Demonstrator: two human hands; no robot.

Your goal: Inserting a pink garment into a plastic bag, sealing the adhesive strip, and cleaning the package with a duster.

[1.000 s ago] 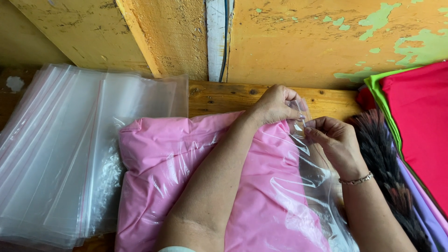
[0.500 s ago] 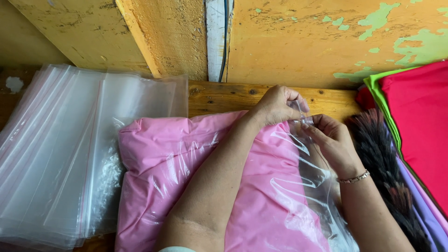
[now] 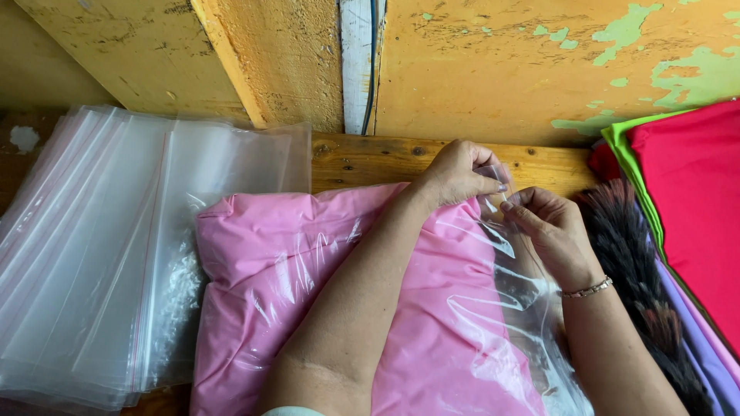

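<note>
Now both hands meet at the far right corner of a clear plastic bag [image 3: 493,323] that holds a folded pink cloth [image 3: 308,293]. The bag lies flat on the wooden tabletop [image 3: 370,158], its long axis running from the near edge toward the far edge, and its open mouth is along the right side. The left hand [image 3: 459,173] has its grip pressed together on the bag's top corner, and the right hand [image 3: 547,227] pinches the same edge just beside it. Left of the bag, touching it, lies a stack of empty clear bags [image 3: 100,254]. At the right edge are folded red, green and purple cloths [image 3: 694,208], with a dark feather duster [image 3: 632,262] between them and the right wrist.
</note>
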